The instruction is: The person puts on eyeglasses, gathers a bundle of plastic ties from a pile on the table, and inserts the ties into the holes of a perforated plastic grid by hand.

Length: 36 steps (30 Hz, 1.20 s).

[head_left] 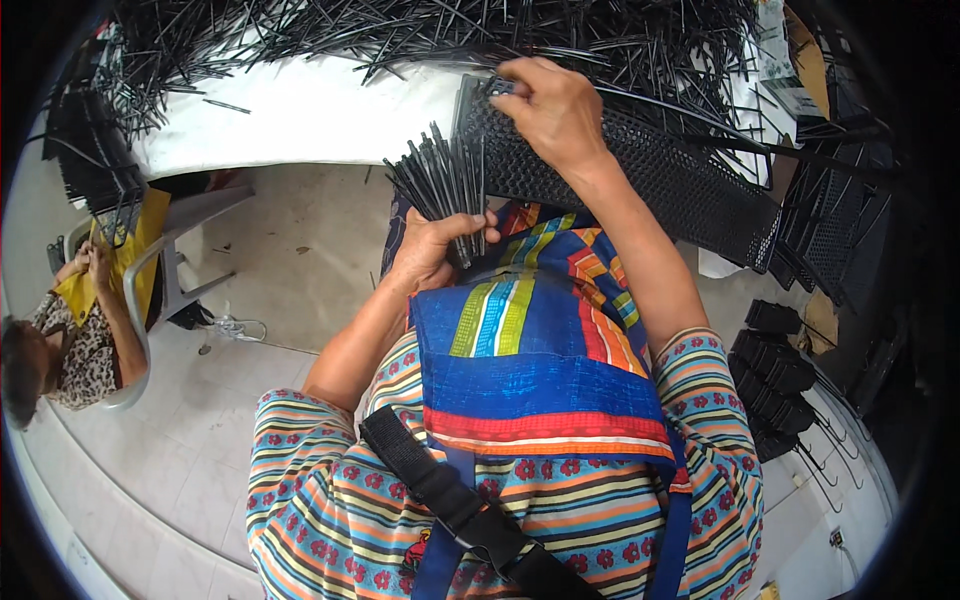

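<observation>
Left hand (432, 245) clamped on gathered rods (440, 175); right hand (558, 110) pinching dark piece (501, 88) at tray's (650, 165) far-left end; big far pile (450, 28) lies loose, ungathered.

Coloured black across the rods (450, 185), perforated panel (650, 155) and buckled strap (425, 455), white across the tabletop (300, 120), blue striped with red, orange and lime across the apron (545, 390), and multicolour-striped with a red floral print across the shirt (310, 490).

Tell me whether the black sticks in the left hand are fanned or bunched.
Fanned at the top: the black sticks splay apart at their upper ends, while the left hand grips them together lower down.
</observation>
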Each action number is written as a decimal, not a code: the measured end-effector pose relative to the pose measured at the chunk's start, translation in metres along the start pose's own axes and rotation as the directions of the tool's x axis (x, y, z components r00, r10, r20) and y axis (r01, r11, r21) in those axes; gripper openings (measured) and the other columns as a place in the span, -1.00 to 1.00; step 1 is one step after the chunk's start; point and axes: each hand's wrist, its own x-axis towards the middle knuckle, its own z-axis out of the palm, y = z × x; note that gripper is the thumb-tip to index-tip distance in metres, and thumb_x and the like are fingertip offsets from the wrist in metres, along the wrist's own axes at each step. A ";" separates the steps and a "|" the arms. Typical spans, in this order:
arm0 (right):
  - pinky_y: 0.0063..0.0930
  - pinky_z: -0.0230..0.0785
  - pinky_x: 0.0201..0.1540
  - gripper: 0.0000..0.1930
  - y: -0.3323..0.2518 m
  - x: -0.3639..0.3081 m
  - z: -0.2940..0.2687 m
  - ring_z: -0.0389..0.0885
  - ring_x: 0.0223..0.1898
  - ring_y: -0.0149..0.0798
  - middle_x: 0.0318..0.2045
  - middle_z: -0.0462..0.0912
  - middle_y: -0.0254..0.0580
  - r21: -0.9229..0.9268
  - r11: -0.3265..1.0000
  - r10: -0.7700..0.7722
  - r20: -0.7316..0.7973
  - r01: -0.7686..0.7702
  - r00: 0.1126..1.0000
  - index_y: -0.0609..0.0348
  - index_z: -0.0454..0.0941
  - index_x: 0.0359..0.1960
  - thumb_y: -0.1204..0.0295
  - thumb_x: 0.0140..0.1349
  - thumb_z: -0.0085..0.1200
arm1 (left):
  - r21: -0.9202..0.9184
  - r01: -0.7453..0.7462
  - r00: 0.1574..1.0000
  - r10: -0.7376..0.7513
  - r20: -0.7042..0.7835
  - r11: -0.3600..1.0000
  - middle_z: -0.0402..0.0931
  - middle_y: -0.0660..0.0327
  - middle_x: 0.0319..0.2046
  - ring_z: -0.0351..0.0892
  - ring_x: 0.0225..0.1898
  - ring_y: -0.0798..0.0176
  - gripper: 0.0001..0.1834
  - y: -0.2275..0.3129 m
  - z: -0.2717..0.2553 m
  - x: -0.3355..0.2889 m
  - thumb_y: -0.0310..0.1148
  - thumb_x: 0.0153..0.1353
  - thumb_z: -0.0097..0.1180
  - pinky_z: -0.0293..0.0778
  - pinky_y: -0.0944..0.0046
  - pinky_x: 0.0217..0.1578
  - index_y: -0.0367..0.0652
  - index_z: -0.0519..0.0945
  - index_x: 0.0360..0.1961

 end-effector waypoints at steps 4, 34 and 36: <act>-0.64 0.24 -0.64 -0.80 -0.002 -0.032 -0.008 0.42 -0.70 -0.55 -0.64 0.59 -0.35 0.398 0.675 0.333 0.587 -0.621 0.738 0.26 0.65 -0.40 0.37 0.06 0.32 | 0.021 0.041 0.998 -0.042 0.051 0.999 0.64 0.01 -0.41 0.68 -0.46 0.14 -0.74 0.004 0.003 -0.001 -0.71 -0.02 0.15 0.65 0.23 -0.37 -0.40 0.57 -0.23; -0.71 0.29 -0.47 -0.94 0.019 -0.021 -0.002 0.45 -0.53 -0.61 -0.48 0.57 -0.45 0.736 0.676 0.282 -0.224 -0.028 0.933 0.20 0.65 -0.33 0.58 0.15 0.24 | 0.197 0.100 0.992 -0.081 -0.100 0.975 0.65 0.06 -0.42 0.67 -0.47 0.25 -0.83 -0.005 0.003 -0.005 -0.66 0.08 0.16 0.63 0.33 -0.44 -0.37 0.60 -0.26; -0.69 0.29 -0.46 -0.93 0.020 -0.022 -0.001 0.45 -0.52 -0.59 -0.48 0.58 -0.45 0.695 0.719 0.246 -0.235 -0.015 0.940 0.20 0.65 -0.35 0.59 0.13 0.24 | 0.225 0.065 0.994 -0.043 -0.102 0.972 0.65 0.04 -0.43 0.67 -0.48 0.24 -0.85 -0.009 0.004 -0.008 -0.66 0.07 0.15 0.63 0.32 -0.43 -0.40 0.61 -0.29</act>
